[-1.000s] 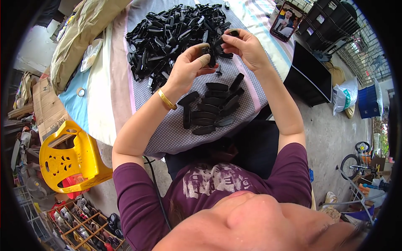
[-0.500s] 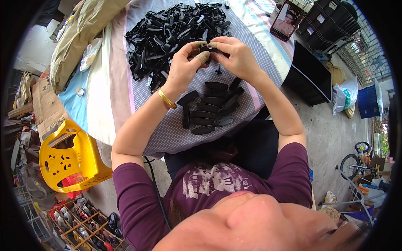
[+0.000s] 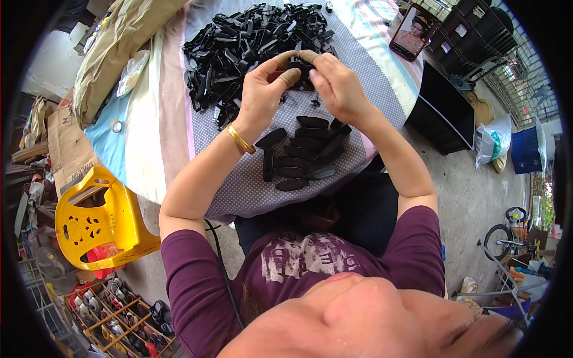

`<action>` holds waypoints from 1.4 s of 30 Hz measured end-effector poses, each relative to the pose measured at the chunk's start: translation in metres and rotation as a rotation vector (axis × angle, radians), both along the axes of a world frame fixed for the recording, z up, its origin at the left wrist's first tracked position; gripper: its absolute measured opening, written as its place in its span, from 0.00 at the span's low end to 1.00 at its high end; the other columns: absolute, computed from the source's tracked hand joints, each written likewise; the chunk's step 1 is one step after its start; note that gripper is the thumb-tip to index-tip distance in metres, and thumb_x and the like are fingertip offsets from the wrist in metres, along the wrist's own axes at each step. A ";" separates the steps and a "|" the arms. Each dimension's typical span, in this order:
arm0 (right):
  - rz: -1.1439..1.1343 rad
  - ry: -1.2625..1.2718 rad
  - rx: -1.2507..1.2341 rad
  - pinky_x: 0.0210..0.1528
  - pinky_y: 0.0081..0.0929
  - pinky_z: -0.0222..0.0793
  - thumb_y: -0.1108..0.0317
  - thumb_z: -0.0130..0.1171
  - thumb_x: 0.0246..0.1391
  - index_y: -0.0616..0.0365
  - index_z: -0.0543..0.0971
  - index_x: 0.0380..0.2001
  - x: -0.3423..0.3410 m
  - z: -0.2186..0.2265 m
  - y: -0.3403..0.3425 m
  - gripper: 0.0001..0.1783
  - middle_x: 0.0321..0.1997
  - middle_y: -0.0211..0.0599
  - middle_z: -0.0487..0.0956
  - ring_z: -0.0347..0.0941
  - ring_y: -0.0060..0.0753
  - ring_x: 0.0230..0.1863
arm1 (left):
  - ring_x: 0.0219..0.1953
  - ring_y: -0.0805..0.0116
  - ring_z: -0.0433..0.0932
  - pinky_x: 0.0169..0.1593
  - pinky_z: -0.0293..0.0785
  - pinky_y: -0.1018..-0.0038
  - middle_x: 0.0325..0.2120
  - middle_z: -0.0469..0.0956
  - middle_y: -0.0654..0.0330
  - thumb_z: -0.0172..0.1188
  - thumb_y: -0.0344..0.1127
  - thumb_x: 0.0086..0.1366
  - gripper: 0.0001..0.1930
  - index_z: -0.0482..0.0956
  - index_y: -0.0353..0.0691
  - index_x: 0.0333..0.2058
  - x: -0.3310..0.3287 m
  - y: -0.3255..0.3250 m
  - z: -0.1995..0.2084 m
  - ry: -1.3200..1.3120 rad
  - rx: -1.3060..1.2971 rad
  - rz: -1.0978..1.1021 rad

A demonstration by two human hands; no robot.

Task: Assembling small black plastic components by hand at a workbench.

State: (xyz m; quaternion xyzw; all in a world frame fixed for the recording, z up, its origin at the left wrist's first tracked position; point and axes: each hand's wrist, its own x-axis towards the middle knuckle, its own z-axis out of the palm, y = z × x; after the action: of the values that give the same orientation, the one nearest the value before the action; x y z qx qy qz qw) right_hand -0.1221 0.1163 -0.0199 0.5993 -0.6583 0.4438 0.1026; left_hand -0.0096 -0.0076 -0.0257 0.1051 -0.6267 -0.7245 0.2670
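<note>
Over the bench (image 3: 233,194), at the near edge of the heap (image 3: 239,53), left hand (image 3: 261,90) and right hand (image 3: 341,89) keep their grip clamped on a part (image 3: 301,69); fingers mask its direction and long axis. Pale lettering crosses the shirt (image 3: 310,258).

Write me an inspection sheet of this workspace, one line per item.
Surface: dotted grey cloth with striped borders on the table.
Parts: large heap of black parts at the back; smaller group of black pieces nearer the person.
Clutter: phone with lit screen, far right; clear plastic bag, left.
Hands: left hand and right hand finger a black piece, partly hidden.
Cables: one black cable beside the left sleeve; ends unclear.
Surroundings: yellow chair, left; blue bin, right.
</note>
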 end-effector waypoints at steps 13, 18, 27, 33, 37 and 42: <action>0.021 -0.384 0.001 0.38 0.16 0.71 0.74 0.58 0.50 0.69 0.74 0.45 0.007 0.004 0.005 0.17 0.35 0.37 0.78 0.73 0.18 0.36 | 0.34 0.77 0.76 0.41 0.74 0.83 0.34 0.78 0.59 0.60 0.22 0.54 0.17 0.74 0.30 0.44 0.001 0.001 0.004 0.024 0.064 0.015; -0.008 -0.292 0.007 0.39 0.18 0.72 0.74 0.59 0.49 0.68 0.74 0.44 0.009 0.005 0.005 0.17 0.36 0.41 0.79 0.75 0.22 0.36 | 0.34 0.77 0.76 0.40 0.74 0.83 0.34 0.78 0.59 0.59 0.23 0.55 0.17 0.74 0.30 0.45 0.001 0.001 0.000 0.040 0.042 0.018; -0.019 -0.266 0.096 0.35 0.20 0.72 0.71 0.59 0.50 0.66 0.74 0.40 0.009 0.008 0.005 0.14 0.35 0.40 0.79 0.76 0.27 0.35 | 0.37 0.76 0.76 0.44 0.72 0.81 0.36 0.78 0.58 0.55 0.24 0.59 0.14 0.74 0.31 0.45 0.002 -0.001 0.012 0.134 0.099 -0.062; 0.205 -0.554 0.309 0.34 0.18 0.71 0.70 0.58 0.51 0.68 0.75 0.38 0.008 0.010 0.013 0.13 0.31 0.38 0.80 0.76 0.21 0.32 | 0.36 0.75 0.76 0.43 0.73 0.82 0.34 0.79 0.58 0.54 0.21 0.59 0.12 0.77 0.32 0.42 0.008 0.001 0.021 0.110 -0.183 -0.145; 0.096 -0.359 0.274 0.33 0.19 0.73 0.71 0.58 0.51 0.69 0.77 0.34 0.016 0.003 0.013 0.11 0.29 0.38 0.80 0.77 0.22 0.31 | 0.36 0.75 0.77 0.43 0.74 0.81 0.33 0.79 0.58 0.54 0.22 0.59 0.12 0.77 0.31 0.42 0.008 0.000 0.019 0.072 -0.129 -0.169; 0.116 -0.494 0.280 0.35 0.20 0.73 0.72 0.58 0.51 0.70 0.77 0.36 0.012 -0.004 0.013 0.11 0.30 0.39 0.80 0.77 0.24 0.33 | 0.36 0.74 0.77 0.42 0.74 0.81 0.33 0.79 0.57 0.54 0.23 0.59 0.11 0.76 0.31 0.41 0.008 0.001 0.021 0.053 -0.148 -0.161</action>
State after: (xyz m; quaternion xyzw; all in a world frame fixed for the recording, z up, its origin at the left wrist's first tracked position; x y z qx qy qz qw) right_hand -0.1098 0.1296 -0.0235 0.5182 -0.6828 0.4861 -0.1700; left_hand -0.0015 -0.0061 -0.0049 0.0151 -0.6777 -0.6977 0.2317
